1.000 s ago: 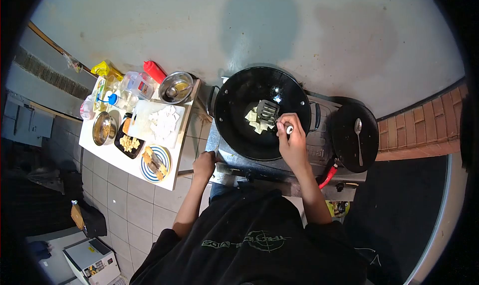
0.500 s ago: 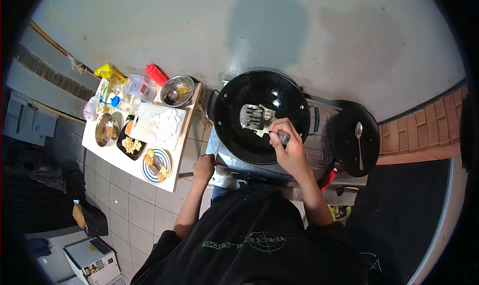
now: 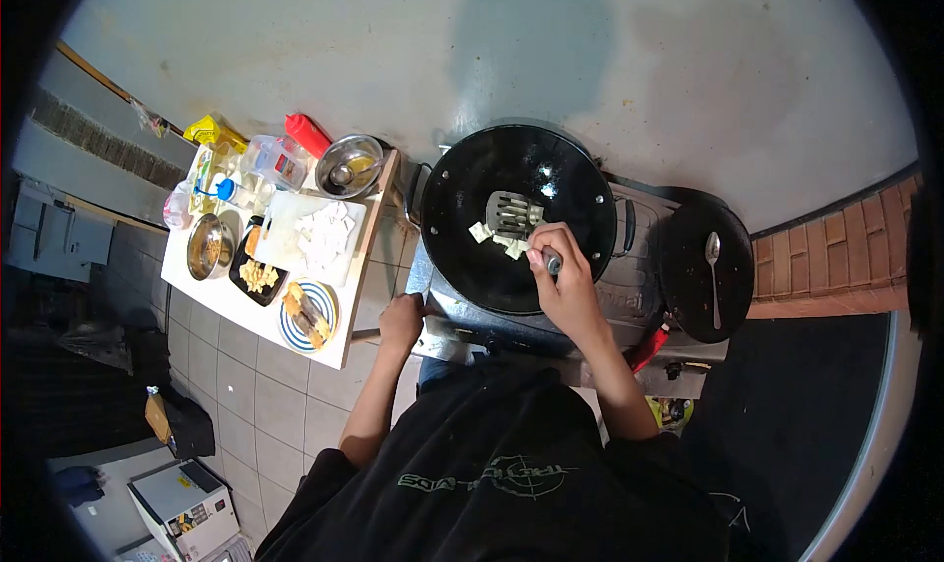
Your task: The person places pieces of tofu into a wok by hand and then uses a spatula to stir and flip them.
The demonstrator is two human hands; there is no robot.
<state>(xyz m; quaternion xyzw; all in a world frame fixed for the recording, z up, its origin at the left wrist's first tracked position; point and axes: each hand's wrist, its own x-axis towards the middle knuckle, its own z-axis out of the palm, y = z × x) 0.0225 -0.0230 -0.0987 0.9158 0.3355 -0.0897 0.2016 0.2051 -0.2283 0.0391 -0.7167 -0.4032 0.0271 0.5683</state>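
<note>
My right hand (image 3: 568, 279) is wrapped round the handle of a slotted spatula (image 3: 509, 211). The spatula's metal head is low inside a large black wok (image 3: 462, 272), over several pale white pieces (image 3: 513, 247) clustered near the wok's middle. Some of these pieces are partly hidden by the head. My left hand (image 3: 402, 321) is closed in a fist at the left front corner of the stove (image 3: 447, 303), fingers curled by its edge; what they grip, if anything, is hidden.
Right of the wok, a spoon (image 3: 714, 279) lies on a black round pan (image 3: 678, 296) with a red handle (image 3: 649, 350). A side table (image 3: 211, 301) holds a cutting board (image 3: 280, 230) with white pieces, a striped plate (image 3: 332, 306), a steel bowl (image 3: 329, 181) and a red bottle (image 3: 307, 132).
The spatula head has moved slightly right and up in the wok. More pale pieces now show at its left and lower side. My left hand stays at the stove corner.
</note>
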